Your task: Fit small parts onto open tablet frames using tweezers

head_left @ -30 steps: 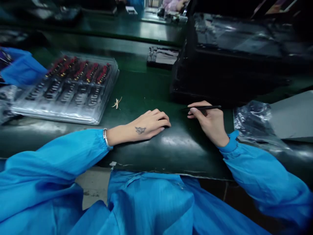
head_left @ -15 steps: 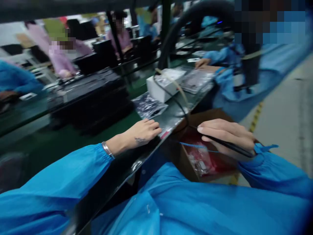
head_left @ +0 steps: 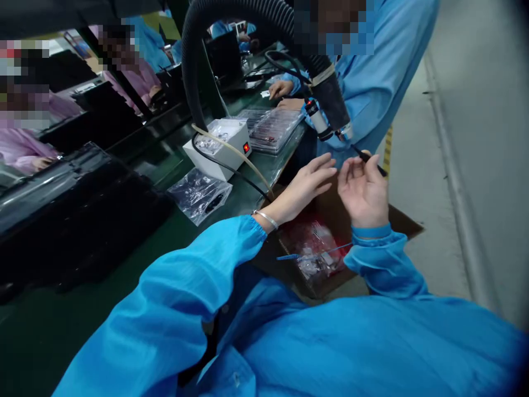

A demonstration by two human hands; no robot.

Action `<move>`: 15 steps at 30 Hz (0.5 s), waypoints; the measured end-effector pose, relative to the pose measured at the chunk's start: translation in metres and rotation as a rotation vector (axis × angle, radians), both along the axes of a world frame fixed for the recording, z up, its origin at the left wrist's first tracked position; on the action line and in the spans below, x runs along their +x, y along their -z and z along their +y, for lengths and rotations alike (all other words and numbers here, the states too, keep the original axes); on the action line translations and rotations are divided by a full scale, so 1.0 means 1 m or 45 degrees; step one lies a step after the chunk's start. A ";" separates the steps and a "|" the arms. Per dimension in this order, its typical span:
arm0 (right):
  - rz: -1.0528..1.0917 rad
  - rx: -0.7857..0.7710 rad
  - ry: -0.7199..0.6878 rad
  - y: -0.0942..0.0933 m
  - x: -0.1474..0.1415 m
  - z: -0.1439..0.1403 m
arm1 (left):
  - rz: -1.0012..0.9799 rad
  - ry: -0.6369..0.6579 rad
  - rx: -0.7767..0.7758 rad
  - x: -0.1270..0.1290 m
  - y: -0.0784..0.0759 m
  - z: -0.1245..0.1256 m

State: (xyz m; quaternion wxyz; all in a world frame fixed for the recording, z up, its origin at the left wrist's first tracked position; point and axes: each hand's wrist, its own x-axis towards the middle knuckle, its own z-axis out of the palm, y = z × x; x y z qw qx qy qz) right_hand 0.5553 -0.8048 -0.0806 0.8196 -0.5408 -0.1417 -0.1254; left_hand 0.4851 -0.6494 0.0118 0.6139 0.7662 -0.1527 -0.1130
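A ribbed black plastic hose [head_left: 231,11] arches over a smooth white plastic box [head_left: 225,148] at upper centre. Crinkled, glossy clear plastic bags [head_left: 200,194] lie on the matt green bench top [head_left: 124,242]. The brown cardboard box [head_left: 397,220] at centre right looks dull, and the blue cloth sleeves [head_left: 198,270] carry a faint sheen.

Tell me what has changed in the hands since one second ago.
The left hand left the green table and now reaches out, fingers open, over the cardboard box. The right hand also lifted off the table and turned palm up. It keeps its grip on the thin black stick.
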 end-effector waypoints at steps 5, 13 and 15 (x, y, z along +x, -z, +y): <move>0.016 0.052 -0.055 -0.005 0.000 -0.003 | -0.051 0.026 -0.043 -0.068 -0.018 0.048; -0.146 0.137 -0.818 -0.036 -0.073 0.089 | -0.838 -0.564 1.123 -0.282 -0.033 0.194; -0.151 0.099 -1.136 -0.051 -0.106 0.139 | -0.980 -1.041 1.240 -0.328 -0.038 0.226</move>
